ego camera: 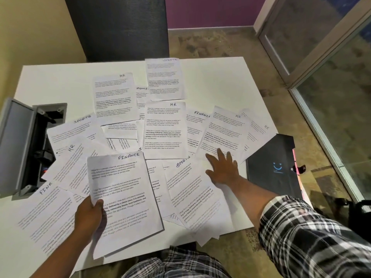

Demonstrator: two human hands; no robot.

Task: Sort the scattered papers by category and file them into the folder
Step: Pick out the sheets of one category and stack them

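Several printed sheets lie scattered over the white table [220,81], each with a handwritten heading such as HR, FINANCE, SPORTS or ADMIN. My left hand [89,214] grips a small stack headed FINANCE [124,197] by its left edge, lifted above the front of the table. My right hand [222,169] lies flat with fingers spread on the papers, between a SPORTS sheet [188,189] and an HR sheet [222,133]. The black folder [275,165] lies shut at the table's right edge, just right of that hand.
An open grey floor-box style hatch [18,145] with cables sits in the table at the left. A dark chair back [120,27] stands behind the table. A glass door [331,67] is on the right. Some sheets overhang the table's front edge.
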